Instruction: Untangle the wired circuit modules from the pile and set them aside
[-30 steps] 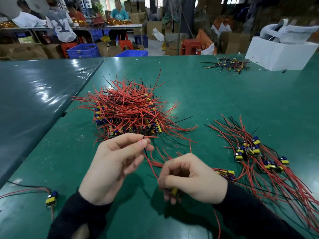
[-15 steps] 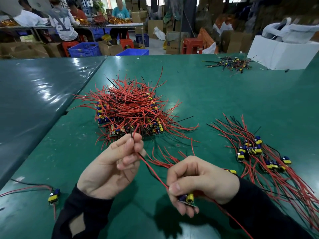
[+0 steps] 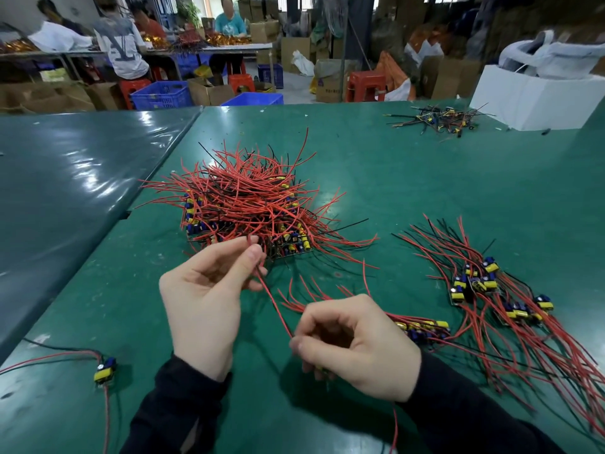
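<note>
A: From the head view, what do we see of the modules?

B: We see the pile [image 3: 244,204] at the middle of the green worktop [image 3: 425,178]: a mound of red wires with a few black ones, and small boards with yellow and blue parts showing along its left and near edges. To our right lies the set-aside group [image 3: 491,290], its boards clustered together and its long red and black wires fanned toward the near right edge. One more module [image 3: 425,327] lies just beside our right hand, between it and that group.

A: And our hands?

B: Our left hand [image 3: 209,296] is raised in front of the pile's near edge, palm turned toward us, thumb and fingertips pinching a red wire [image 3: 273,299]. That wire runs down at a slant to our right hand [image 3: 357,345], which is curled, knuckles up, and grips the wire's lower end. Something sits under its fingers, but we cannot tell what.

A: Anything else on the worktop?

B: A lone module [image 3: 104,371] with red and black leads lies at our near left. A small far bundle [image 3: 438,117] sits beside a white box [image 3: 537,99].
</note>
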